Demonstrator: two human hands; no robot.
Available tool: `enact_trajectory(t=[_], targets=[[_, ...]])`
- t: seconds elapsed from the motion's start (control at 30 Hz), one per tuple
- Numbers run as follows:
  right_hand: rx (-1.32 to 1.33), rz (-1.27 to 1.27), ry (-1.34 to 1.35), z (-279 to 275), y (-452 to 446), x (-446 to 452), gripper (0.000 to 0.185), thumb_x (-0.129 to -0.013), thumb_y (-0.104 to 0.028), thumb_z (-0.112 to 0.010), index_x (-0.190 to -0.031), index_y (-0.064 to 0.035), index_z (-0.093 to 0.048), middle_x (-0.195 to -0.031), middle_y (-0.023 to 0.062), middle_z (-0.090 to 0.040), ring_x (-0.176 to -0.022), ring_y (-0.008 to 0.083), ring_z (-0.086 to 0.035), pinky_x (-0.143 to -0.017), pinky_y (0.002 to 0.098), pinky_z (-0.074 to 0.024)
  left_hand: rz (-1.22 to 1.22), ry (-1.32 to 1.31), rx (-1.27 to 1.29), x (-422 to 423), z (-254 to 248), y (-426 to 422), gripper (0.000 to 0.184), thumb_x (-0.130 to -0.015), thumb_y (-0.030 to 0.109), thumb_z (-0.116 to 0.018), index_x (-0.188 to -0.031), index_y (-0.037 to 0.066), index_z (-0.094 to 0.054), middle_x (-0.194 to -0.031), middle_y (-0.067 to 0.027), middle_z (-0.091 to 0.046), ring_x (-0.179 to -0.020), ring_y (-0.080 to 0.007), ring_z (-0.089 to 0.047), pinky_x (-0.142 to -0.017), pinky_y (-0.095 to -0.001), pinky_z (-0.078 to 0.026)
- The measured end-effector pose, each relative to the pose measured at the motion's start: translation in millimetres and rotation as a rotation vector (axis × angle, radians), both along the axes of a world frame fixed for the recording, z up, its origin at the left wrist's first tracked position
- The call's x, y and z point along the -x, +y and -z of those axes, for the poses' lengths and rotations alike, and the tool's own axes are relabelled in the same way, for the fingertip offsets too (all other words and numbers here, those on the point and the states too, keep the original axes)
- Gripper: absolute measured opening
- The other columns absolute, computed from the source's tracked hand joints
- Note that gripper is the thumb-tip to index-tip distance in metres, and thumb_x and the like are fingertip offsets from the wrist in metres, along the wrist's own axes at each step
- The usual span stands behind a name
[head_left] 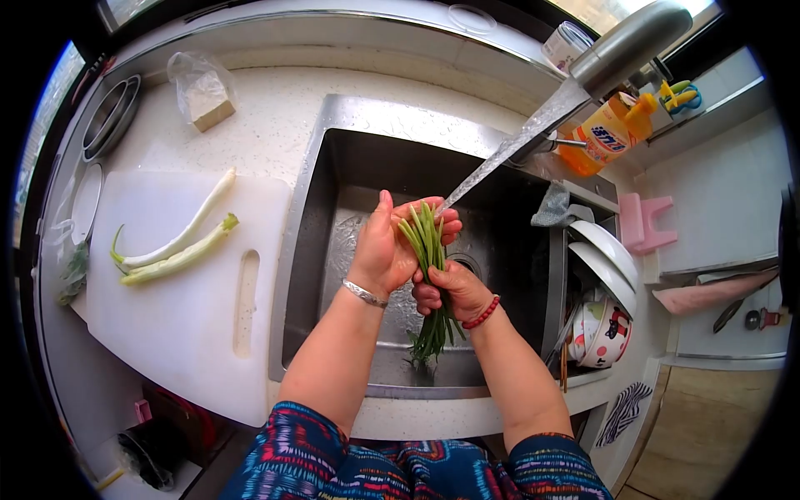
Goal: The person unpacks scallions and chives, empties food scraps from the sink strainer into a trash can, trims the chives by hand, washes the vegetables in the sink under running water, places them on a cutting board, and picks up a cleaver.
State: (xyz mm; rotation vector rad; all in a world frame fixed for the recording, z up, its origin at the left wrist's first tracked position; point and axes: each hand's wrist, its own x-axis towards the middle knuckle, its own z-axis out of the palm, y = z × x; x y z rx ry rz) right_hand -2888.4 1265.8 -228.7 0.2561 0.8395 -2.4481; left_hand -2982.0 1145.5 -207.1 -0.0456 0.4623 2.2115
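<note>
A bunch of thin green vegetable stems (426, 239) is held over the sink, its cut ends up and its leafy ends (431, 342) hanging down. My right hand (454, 290) is wrapped round the middle of the bunch, thumb across the front. My left hand (390, 247), palm up, lies behind the cut ends, with thumb apart and fingers reaching past the stems. From the faucet (637, 46), a stream of water (517, 142) runs down onto the left fingertips and the stem tops. Below both hands is the metal sink (333, 112), its floor wet.
Left of the sink, a white cutting board (179, 333) bears two pale scallion stalks (179, 237). Behind it are a bagged block (208, 104) and metal bowls (112, 117). On the right stand an orange detergent bottle (604, 137), stacked dishes (607, 258) and a pink stand (646, 223).
</note>
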Motion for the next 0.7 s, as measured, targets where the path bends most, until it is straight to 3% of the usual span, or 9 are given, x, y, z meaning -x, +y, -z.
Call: enact_trajectory(t=[0.1, 0.23, 0.3, 0.33, 0.4, 0.63, 0.7], targets=[[0.105, -0.001, 0.037, 2.2, 3.8, -0.6, 0.024, -0.084, -0.031, -0.053, -0.088, -0.0076, -0.052, -0.058, -0.0022, -0.038, -0.049, 0.0083, -0.037, -0.052, 0.026, -0.036, 0.047, -0.002, -0.198, -0.9, 2.4, 1.0, 0.039, -0.089, 0.022, -0.033, -0.118, -0.004, -0.039, -0.121, -0.0229, -0.042, -0.115, -0.0338, -0.038, -0.101, -0.0449, -0.026], [0.323, 0.003, 0.064, 2.2, 5.7, -0.6, 0.025, -0.086, -0.033, -0.048, -0.086, -0.0079, -0.051, -0.056, -0.0034, -0.035, -0.048, 0.0065, -0.034, -0.049, 0.0238, -0.0329, 0.028, 0.097, -0.199, 1.5, 7.0, 0.2, 0.038, -0.086, 0.019, -0.039, -0.115, -0.004, -0.041, -0.117, -0.0223, -0.046, -0.111, -0.0324, -0.043, -0.094, -0.0438, -0.036], [0.33, -0.006, 0.083, 2.8, 6.5, -0.7, 0.025, -0.087, -0.033, -0.048, -0.086, -0.008, -0.05, -0.056, -0.0036, -0.034, -0.047, 0.0062, -0.033, -0.049, 0.0235, -0.0324, 0.158, 0.253, -0.161, 6.1, 9.2, -4.9, 0.036, -0.084, 0.015, -0.044, -0.114, -0.005, -0.043, -0.113, -0.0213, -0.049, -0.108, -0.0305, -0.046, -0.085, -0.0406, -0.044], [0.339, -0.013, 0.102, 3.0, 6.8, -0.6, 0.025, -0.087, -0.033, -0.047, -0.086, -0.0081, -0.05, -0.055, -0.0038, -0.034, -0.047, 0.0059, -0.032, -0.049, 0.0231, -0.0319, 0.158, 0.253, -0.161, 5.5, 8.4, -4.8, 0.036, -0.084, 0.015, -0.044, -0.114, -0.005, -0.043, -0.113, -0.0213, -0.049, -0.108, -0.0305, -0.046, -0.085, -0.0406, -0.044], [0.316, -0.018, 0.096, 2.5, 6.9, -0.4, 0.025, -0.087, -0.033, -0.047, -0.085, -0.0081, -0.05, -0.055, -0.0038, -0.034, -0.047, 0.0059, -0.033, -0.048, 0.0231, -0.0318, 0.102, 0.171, -0.051, 2.6, 5.2, -4.1, 0.029, -0.082, 0.011, -0.05, -0.107, -0.004, -0.048, -0.104, -0.0187, -0.054, -0.099, -0.0276, -0.052, -0.073, -0.0356, -0.05], [0.271, -0.04, 0.08, 3.5, 1.2, 1.8, 0.023, -0.087, -0.032, -0.047, -0.085, -0.0088, -0.05, -0.056, -0.0044, -0.034, -0.047, 0.0055, -0.032, -0.048, 0.0227, -0.0313, -0.072, 0.181, 0.096, -2.9, 10.4, 0.6, 0.017, -0.077, 0.007, -0.059, -0.091, -0.001, -0.053, -0.084, -0.0121, -0.058, -0.081, -0.0226, -0.057, -0.072, -0.0336, -0.049], [0.256, -0.034, 0.061, 5.3, -1.2, 2.3, 0.023, -0.087, -0.032, -0.047, -0.084, -0.0089, -0.05, -0.056, -0.0044, -0.034, -0.046, 0.0053, -0.032, -0.047, 0.0228, -0.0309, -0.066, 0.229, 0.18, -1.3, 12.0, -1.1, 0.018, -0.08, 0.013, -0.056, -0.092, 0.0, -0.053, -0.083, -0.0115, -0.059, -0.08, -0.0207, -0.057, -0.072, -0.0327, -0.048]])
